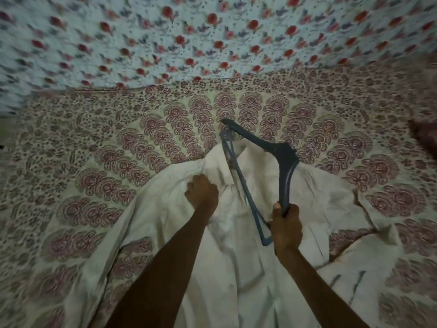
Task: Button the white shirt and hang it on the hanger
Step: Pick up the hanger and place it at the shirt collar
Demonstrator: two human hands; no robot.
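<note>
A white shirt point(236, 268) lies spread front-up on the patterned bed cover, collar toward the far side, sleeves out to both sides. My left hand point(202, 191) grips the shirt fabric just left of the collar. A dark blue-grey plastic hanger point(285, 162) is held tilted above the collar area. My right hand point(286, 227) grips one end of its shoulder arm. The hanger's other end lies near the collar opening point(228, 143); whether it is inside the shirt I cannot tell.
A red-and-cream paisley bed cover point(118, 150) fills the surface around the shirt. A pale blue cloth with red flowers point(212, 39) rises behind it. A dark object point(423, 136) shows at the right edge.
</note>
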